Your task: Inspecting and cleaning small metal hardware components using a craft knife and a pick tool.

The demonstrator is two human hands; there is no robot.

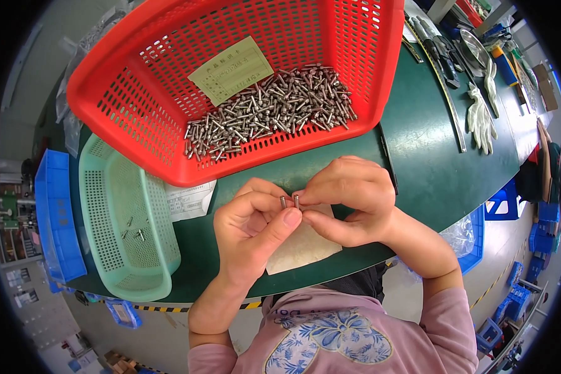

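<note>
Close together over the near edge of the table, my two hands each pinch a small metal pin. My left hand [255, 224] has one short silvery pin [283, 202] between thumb and fingers. In the fingertips of my right hand [349, 196] is a second metal pin [297, 201], upright beside the first. Beyond them a big red perforated basket [230, 165] leans toward me, holding a heap of similar metal pins [274, 106] and a paper card [230, 70]. To the left, a pale green basket [115, 262] has a few pins [141, 235] on its bottom.
A beige sheet [305, 249] lies under my hands on the green table [421, 162]. Blue bins [59, 212] stand at the far left. White gloves [480, 118], a steel ruler [452, 106] and hand tools lie at the right. A printed paper [193, 199] sits by the green basket.
</note>
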